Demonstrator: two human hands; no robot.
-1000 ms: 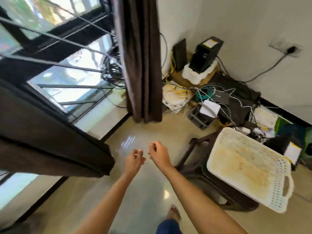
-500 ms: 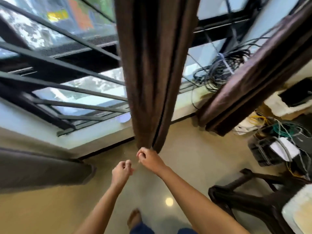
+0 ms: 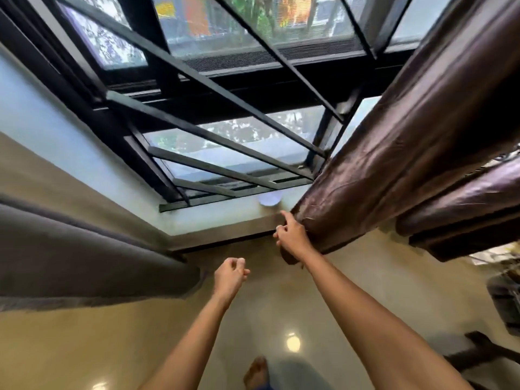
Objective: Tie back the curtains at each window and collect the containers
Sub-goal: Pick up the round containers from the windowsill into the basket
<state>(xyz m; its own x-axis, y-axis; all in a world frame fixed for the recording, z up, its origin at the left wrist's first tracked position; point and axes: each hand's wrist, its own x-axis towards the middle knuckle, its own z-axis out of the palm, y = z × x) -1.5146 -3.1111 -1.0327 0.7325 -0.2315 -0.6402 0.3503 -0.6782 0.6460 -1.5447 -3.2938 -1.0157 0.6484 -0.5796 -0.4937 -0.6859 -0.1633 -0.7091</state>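
I am watching the right hand (image 3: 291, 237) gripping the brown curtain (image 3: 394, 153) at the left corner of its hem. The fingers are curling into the fabric while the index finger is lying straight along the curtain's edge. The curtain is slanting away from that grip toward the upper right, with its bottom corner hanging just below the wrist. The left hand (image 3: 229, 277) is hovering nearer and to the left, apart from any cloth. Its fingers are curling closed against the thumb, and I am seeing nothing in them.

A second brown curtain (image 3: 464, 215) is hanging just right of the first, its hem running close beside it. At the far left a grey curtain (image 3: 84, 263) is lying in a thick fold, its end stopping short of the left hand.

Between the grey curtain and the brown one, the black window bars (image 3: 225, 108) are standing uncovered above the sill (image 3: 211, 223). A pale round object (image 3: 269, 199) is sitting on the sill, just beyond the right index finger. I cannot tell what it is.

The glossy floor (image 3: 140, 333) is lying bare under both forearms, with a bare foot (image 3: 256, 372) standing at the near edge. A dark frame (image 3: 484, 353) is crowding the near right corner.
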